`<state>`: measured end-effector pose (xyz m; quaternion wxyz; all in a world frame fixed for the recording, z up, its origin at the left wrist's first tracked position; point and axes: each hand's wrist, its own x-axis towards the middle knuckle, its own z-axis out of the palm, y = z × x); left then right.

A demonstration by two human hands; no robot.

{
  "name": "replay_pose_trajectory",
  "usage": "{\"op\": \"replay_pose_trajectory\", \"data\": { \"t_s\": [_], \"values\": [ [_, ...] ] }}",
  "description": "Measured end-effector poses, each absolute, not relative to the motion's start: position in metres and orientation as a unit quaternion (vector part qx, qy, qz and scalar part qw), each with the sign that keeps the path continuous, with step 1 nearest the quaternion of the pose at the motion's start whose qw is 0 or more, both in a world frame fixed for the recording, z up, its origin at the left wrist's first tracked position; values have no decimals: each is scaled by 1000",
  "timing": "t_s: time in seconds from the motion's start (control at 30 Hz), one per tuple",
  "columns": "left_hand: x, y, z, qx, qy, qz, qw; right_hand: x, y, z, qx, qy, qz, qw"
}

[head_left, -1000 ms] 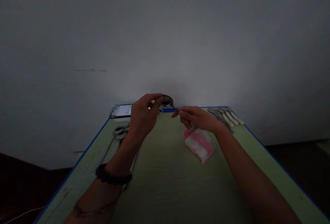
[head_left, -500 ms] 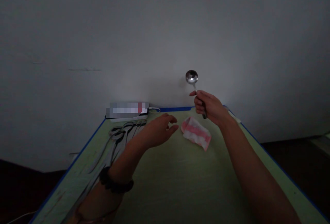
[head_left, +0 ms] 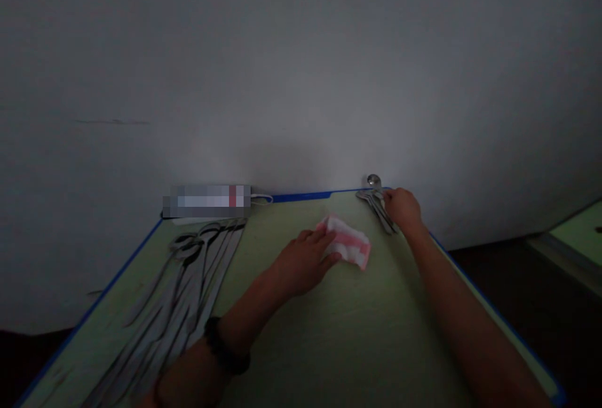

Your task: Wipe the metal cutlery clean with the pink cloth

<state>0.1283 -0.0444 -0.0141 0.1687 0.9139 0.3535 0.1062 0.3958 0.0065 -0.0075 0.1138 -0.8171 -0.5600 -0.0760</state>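
At the far right of the table, my right hand (head_left: 403, 209) is closed at a metal soup spoon (head_left: 374, 181) with a round bowl; its handle is partly hidden by the fingers. The spoon is over several other metal spoons (head_left: 376, 212) lying close together there. My left hand (head_left: 305, 261) reaches over a pink and white cloth (head_left: 347, 242) in the middle of the table. Its fingertips rest on the cloth's left edge, thumb and fingers apart.
Several long-handled metal utensils (head_left: 188, 289) lie on the left side of the green table (head_left: 348, 339). A blurred-out box-like object (head_left: 207, 202) with a white cord stands at the back left. A grey wall (head_left: 301, 82) rises behind the blue table edge.
My right hand has lowered the raised spoon rightward to the spoons at the back right. My left hand has moved onto the cloth. The view has shifted slightly right.
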Motion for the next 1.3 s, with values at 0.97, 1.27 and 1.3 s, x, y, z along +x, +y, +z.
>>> {"op": "replay_pose_trajectory", "data": {
  "t_s": [0.97,1.27,1.3],
  "values": [
    [109,-30,4,896,406,15,178,398,20,-44,-827,-552,-50,92],
    [110,-31,7,890,410,6,197,398,18,-44,-826,-550,-74,100],
    [110,-31,8,890,410,6,198,397,17,-44,-824,-552,-78,103]
  ]
}}
